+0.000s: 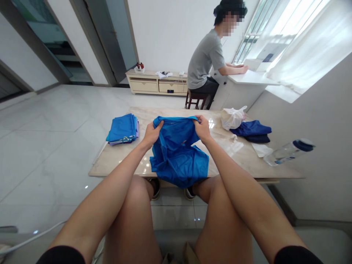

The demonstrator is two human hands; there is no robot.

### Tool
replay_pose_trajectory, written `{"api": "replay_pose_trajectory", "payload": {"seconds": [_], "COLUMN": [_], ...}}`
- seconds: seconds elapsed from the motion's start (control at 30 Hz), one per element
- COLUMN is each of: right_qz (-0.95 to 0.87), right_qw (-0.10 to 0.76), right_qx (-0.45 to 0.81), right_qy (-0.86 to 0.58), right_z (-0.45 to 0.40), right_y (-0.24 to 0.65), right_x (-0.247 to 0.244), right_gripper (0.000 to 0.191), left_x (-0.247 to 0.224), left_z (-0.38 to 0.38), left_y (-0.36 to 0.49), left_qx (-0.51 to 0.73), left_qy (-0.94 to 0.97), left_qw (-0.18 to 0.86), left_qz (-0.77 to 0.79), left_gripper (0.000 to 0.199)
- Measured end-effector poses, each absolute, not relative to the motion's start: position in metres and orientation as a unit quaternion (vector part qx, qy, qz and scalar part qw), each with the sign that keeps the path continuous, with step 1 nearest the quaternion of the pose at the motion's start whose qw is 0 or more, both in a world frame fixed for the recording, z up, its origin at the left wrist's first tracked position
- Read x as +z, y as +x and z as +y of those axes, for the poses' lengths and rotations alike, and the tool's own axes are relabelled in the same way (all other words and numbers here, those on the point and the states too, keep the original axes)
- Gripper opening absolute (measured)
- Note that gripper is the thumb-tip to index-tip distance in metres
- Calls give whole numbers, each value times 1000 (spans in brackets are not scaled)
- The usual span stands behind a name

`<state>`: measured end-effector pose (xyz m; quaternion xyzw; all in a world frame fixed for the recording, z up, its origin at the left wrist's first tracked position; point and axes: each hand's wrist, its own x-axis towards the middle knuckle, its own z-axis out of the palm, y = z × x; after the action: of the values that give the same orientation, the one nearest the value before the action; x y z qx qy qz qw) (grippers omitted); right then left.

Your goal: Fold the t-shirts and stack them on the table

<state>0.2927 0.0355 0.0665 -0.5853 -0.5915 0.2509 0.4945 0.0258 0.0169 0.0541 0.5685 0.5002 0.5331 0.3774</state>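
Observation:
A bright blue garment hangs opened between my two hands, its lower part lying on the table and drooping over the front edge. My left hand pinches the left end of its upper edge, thumb on the inside. At the right end of that edge, my right hand grips the cloth. The upper edge is stretched nearly straight between them. Left of my left hand sits a stack of folded clothes, blue on top with purple and patterned layers beneath.
On the marble-patterned table, the right side holds a white plastic bag, dark blue clothes and a clear bottle. Beyond, a person sits at a white desk. A low cabinet stands against the wall.

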Motion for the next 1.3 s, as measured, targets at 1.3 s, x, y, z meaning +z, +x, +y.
{"api": "replay_pose_trajectory", "payload": {"seconds": [1.3], "right_qz": [-557], "right_qw": [575], "right_qx": [123], "right_qy": [-586], "right_z": [25], "right_y": [379], "right_x": [47], "right_gripper": [24], "left_x": [46], "left_z": [20], "left_y": [-40], "left_qx": [341], "left_qy": [661], "left_qw": [244], "left_qz": [622], "left_gripper": [39]}}
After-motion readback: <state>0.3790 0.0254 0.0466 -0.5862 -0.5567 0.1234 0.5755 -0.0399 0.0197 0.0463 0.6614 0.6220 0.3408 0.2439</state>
